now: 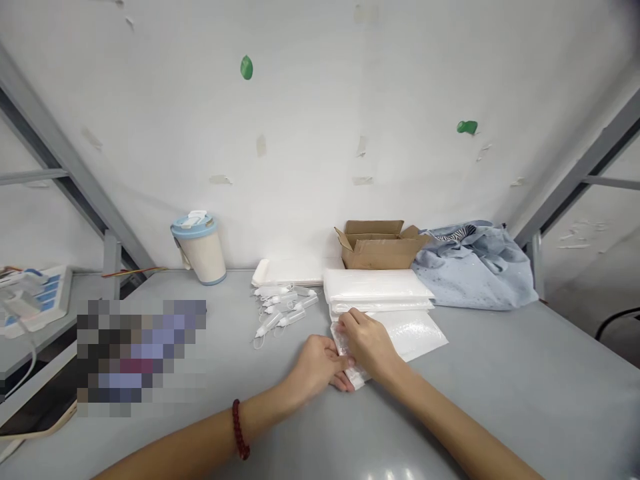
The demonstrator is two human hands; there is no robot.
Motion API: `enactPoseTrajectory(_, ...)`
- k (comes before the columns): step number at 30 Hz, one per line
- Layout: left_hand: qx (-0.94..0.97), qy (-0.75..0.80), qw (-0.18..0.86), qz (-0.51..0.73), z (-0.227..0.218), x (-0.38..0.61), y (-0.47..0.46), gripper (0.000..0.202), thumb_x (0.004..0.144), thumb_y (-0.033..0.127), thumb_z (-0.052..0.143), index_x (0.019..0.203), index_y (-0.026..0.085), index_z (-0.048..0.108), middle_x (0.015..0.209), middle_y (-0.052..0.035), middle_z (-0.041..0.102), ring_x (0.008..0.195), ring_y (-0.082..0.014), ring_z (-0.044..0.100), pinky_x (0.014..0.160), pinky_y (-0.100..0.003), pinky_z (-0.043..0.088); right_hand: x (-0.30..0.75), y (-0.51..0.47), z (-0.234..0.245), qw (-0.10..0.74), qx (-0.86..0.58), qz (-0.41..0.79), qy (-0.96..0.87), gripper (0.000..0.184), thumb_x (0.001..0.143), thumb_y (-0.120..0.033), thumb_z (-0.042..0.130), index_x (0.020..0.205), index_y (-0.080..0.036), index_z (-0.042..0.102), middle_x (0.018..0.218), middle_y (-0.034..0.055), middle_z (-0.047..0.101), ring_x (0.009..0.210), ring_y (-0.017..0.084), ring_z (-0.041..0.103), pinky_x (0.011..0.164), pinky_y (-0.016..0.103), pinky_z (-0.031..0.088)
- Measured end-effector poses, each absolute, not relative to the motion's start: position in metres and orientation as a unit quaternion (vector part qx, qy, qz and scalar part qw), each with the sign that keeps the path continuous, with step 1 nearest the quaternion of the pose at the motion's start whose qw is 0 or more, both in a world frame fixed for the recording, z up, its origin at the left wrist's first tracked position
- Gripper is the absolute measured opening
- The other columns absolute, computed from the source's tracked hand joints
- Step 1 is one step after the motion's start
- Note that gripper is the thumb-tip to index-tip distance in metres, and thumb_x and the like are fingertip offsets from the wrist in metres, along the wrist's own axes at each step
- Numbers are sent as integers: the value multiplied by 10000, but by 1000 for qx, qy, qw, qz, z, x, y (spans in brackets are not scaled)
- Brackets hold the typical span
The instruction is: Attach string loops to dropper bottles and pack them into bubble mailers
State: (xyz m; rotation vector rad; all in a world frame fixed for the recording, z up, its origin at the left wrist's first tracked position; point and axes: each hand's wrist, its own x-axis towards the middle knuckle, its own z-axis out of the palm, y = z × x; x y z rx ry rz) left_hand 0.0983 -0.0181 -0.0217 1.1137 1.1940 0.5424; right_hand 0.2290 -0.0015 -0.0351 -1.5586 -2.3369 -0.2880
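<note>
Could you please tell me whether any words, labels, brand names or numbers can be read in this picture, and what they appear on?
Nothing can be read: the blue-and-white device has blue markings too small to read, while the clear plastic packet, cardboard box and lidded tumbler show no legible print.

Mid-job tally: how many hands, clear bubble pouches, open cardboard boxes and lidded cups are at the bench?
Left hand: 1
Right hand: 1
Clear bubble pouch: 1
Open cardboard box: 1
Lidded cup: 1
Total: 5
</note>
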Motion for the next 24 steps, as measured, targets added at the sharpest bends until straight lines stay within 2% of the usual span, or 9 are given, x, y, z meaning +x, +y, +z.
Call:
enactPoseTrajectory(7, 525, 543, 618, 219, -23, 91, -7, 220, 729, 155, 663, 632, 161, 466, 454, 30, 586, 441, -148, 631, 423, -223, 490, 226, 0, -31, 108, -599, -95, -788, 120, 867, -95, 505, 805, -162, 583, 763, 51, 629, 629, 152, 609, 475, 248, 291)
enactPoseTrajectory(12, 614, 559, 511, 225, -11, 79, 0, 143, 792, 174, 536, 652, 151, 514, 528, -14, 631, 454, -169, 638, 436, -257, 498, 224, 0, -32, 90, -620, -103, -773, 131, 879, -97, 490, 805, -162, 577, 759, 56, 622, 619, 159, 617, 461, 259, 284)
enactPoseTrajectory(14, 663, 563, 425, 249, 3, 65, 17, 174, 825, 216, 472, 689, 148, 558, 614, -40, 665, 515, -175, 648, 487, -266, 499, 224, 1, -34, 89, -619, -107, -773, 132, 882, -99, 486, 811, -171, 571, 776, 49, 620, 629, 154, 615, 465, 257, 291)
enactPoseTrajectory(16, 708, 568, 312, 281, 21, 47, 44, 167, 824, 237, 466, 778, 160, 607, 822, -66, 700, 777, -208, 665, 658, -290, 507, 225, 0, -35, 92, -614, -111, -776, 131, 877, -93, 489, 813, -176, 567, 798, 45, 620, 641, 149, 611, 467, 255, 295)
enactPoseTrajectory(18, 742, 569, 225, 275, 36, 30, 77, 147, 785, 194, 503, 815, 164, 644, 966, -79, 693, 984, -250, 608, 788, -321, 480, 225, 0, -36, 101, -608, -117, -778, 133, 867, -80, 491, 814, -176, 565, 823, 49, 618, 659, 151, 607, 464, 254, 295)
enactPoseTrajectory(20, 770, 568, 170, 234, 44, 17, 108, 116, 749, 159, 552, 752, 152, 668, 932, -86, 697, 1002, -273, 596, 830, -345, 463, 226, -2, -37, 116, -600, -126, -781, 137, 858, -65, 485, 831, -173, 565, 858, 58, 615, 692, 156, 604, 458, 251, 292)
enactPoseTrajectory(22, 797, 559, 145, 176, 43, 10, 129, 70, 742, 160, 610, 717, 140, 672, 859, -72, 696, 928, -261, 621, 824, -359, 474, 226, -3, -38, 132, -590, -136, -785, 148, 853, -55, 476, 857, -173, 564, 879, 60, 609, 712, 155, 600, 453, 247, 287)
enactPoseTrajectory(24, 819, 545, 133, 122, 35, 10, 141, 118, 806, 225, 623, 859, 127, 663, 928, -64, 672, 896, -223, 624, 811, -378, 495, 227, -3, -39, 148, -580, -145, -788, 153, 854, -58, 466, 853, -178, 562, 857, 49, 605, 683, 147, 590, 448, 246, 277)
